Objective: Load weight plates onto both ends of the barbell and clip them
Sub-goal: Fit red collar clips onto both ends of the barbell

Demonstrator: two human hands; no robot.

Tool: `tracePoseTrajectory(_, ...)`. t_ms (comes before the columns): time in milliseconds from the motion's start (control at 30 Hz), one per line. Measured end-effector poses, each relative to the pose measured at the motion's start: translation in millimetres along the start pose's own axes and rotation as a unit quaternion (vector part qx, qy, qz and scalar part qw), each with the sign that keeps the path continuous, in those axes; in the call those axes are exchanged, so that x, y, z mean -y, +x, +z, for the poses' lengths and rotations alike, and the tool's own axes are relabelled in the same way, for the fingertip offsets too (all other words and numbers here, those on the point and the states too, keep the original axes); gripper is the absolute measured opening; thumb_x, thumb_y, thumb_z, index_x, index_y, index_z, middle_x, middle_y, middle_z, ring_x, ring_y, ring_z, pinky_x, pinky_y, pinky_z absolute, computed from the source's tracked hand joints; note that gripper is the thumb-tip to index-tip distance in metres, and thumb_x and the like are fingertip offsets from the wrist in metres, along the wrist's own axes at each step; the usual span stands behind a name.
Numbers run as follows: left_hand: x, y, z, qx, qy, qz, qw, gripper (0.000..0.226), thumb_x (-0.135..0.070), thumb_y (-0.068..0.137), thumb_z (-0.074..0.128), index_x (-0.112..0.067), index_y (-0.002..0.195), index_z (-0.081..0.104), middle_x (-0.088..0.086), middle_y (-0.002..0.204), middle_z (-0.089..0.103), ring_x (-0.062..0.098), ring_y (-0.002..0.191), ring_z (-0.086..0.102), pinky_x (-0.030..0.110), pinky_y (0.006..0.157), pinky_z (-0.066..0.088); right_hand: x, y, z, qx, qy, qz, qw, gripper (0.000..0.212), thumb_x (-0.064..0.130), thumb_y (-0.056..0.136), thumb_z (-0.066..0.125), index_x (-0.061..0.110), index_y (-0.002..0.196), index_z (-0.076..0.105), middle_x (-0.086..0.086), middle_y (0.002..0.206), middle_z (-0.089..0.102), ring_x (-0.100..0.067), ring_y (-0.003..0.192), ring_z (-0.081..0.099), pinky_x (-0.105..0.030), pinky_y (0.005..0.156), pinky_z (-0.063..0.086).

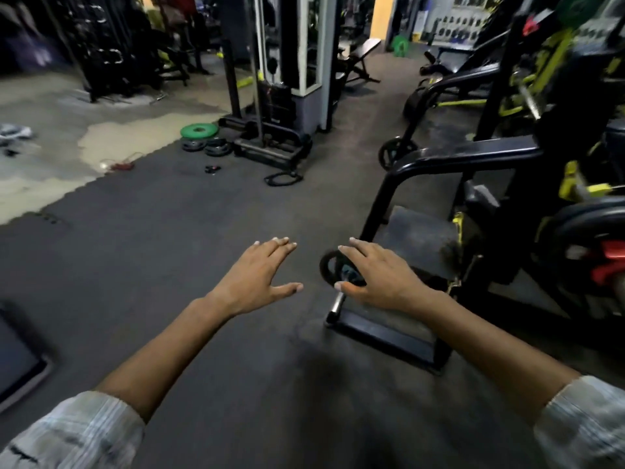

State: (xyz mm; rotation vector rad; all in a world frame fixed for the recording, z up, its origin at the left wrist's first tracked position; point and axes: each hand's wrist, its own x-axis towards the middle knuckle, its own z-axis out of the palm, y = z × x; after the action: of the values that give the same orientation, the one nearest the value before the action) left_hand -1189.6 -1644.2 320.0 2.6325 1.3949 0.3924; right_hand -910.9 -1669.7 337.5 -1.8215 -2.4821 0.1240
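Observation:
My left hand (pixel 260 275) and my right hand (pixel 375 274) reach forward over the dark rubber floor, both with fingers spread and holding nothing. Under my right hand a small black wheel (pixel 329 265) and a short chrome peg (pixel 337 304) stick out from a machine's base. Far ahead on the floor lie a green weight plate (pixel 199 131) and two black plates (pixel 207 146), with a small black clip (pixel 212 169) nearby. At the right edge a large black plate (pixel 588 228) sits on a sleeve with a red clip (pixel 608 265). The barbell's shaft is hidden.
A black bench frame (pixel 449 157) with a step plate stands close on the right. A cable machine (pixel 270 96) rises ahead in the middle, with a cable loop (pixel 283 179) on the floor before it. Racks line the back left. A dark tablet-like object (pixel 17 363) lies at left.

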Motion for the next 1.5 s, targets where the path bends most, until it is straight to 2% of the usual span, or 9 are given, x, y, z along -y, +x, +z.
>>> tracePoseTrajectory(267,147,19,21,0.055,-0.006,-0.028,0.998,0.088,-0.069,0.091,0.054,-0.022,0.160,0.028,0.001,0.166,0.030,0.019,0.155,0.023,0.041,0.129,0.016,57,125,69,0.041,0.018,-0.016,0.999,0.082,0.072,0.094,0.047,0.027,0.160,0.031,-0.006,0.169,0.030,-0.027,0.155,0.032,-0.044,0.123,0.031)
tracePoseTrajectory(500,261,104,53,0.108,-0.023,-0.050,0.993,0.089,-0.070,0.090,0.055,-0.022,0.160,0.028,-0.001,0.166,0.030,0.016,0.156,0.022,0.041,0.129,0.014,43,270,123,0.074,0.037,-0.009,0.997,0.080,0.071,0.094,0.046,0.026,0.159,0.032,-0.008,0.169,0.031,-0.029,0.154,0.032,-0.044,0.124,0.030)
tracePoseTrajectory(667,334,181,40,0.157,-0.006,-0.041,0.987,0.088,-0.067,0.091,0.056,-0.020,0.160,0.027,0.002,0.167,0.028,0.019,0.156,0.021,0.041,0.129,0.014,29,381,116,0.100,0.072,0.000,0.992,0.079,0.070,0.097,0.046,0.027,0.161,0.030,-0.006,0.170,0.028,-0.027,0.156,0.029,-0.045,0.125,0.029)
tracePoseTrajectory(933,466,345,48,0.131,-0.054,-0.039,0.989,0.086,-0.065,0.092,0.057,-0.021,0.159,0.029,-0.001,0.167,0.029,0.016,0.156,0.021,0.038,0.128,0.012,-18,560,108,0.088,0.073,0.036,0.993,0.077,0.068,0.097,0.048,0.026,0.159,0.033,-0.006,0.168,0.031,-0.025,0.155,0.031,-0.043,0.124,0.030)
tracePoseTrajectory(1100,566,485,69,0.115,-0.069,-0.001,0.991,0.085,-0.064,0.090,0.060,-0.020,0.158,0.034,0.001,0.165,0.034,0.018,0.155,0.026,0.039,0.128,0.015,-58,690,125,0.079,0.062,0.079,0.992,0.076,0.067,0.097,0.048,0.026,0.159,0.033,-0.004,0.167,0.033,-0.025,0.154,0.032,-0.042,0.123,0.030)
tracePoseTrajectory(1333,664,672,62,0.175,-0.082,0.077,0.978,0.085,-0.067,0.090,0.058,-0.023,0.158,0.032,-0.001,0.165,0.033,0.015,0.155,0.025,0.037,0.129,0.014,-104,839,114,0.094,0.085,0.178,0.976,0.077,0.069,0.096,0.046,0.027,0.160,0.032,-0.004,0.168,0.032,-0.026,0.155,0.032,-0.044,0.123,0.030)
tracePoseTrajectory(1500,708,804,74,0.201,-0.076,0.141,0.966,0.084,-0.067,0.090,0.059,-0.023,0.157,0.033,-0.003,0.165,0.032,0.015,0.155,0.024,0.036,0.128,0.014,-161,934,109,0.079,0.110,0.234,0.963,0.077,0.067,0.097,0.048,0.026,0.160,0.032,-0.004,0.168,0.031,-0.026,0.155,0.031,-0.043,0.123,0.030)
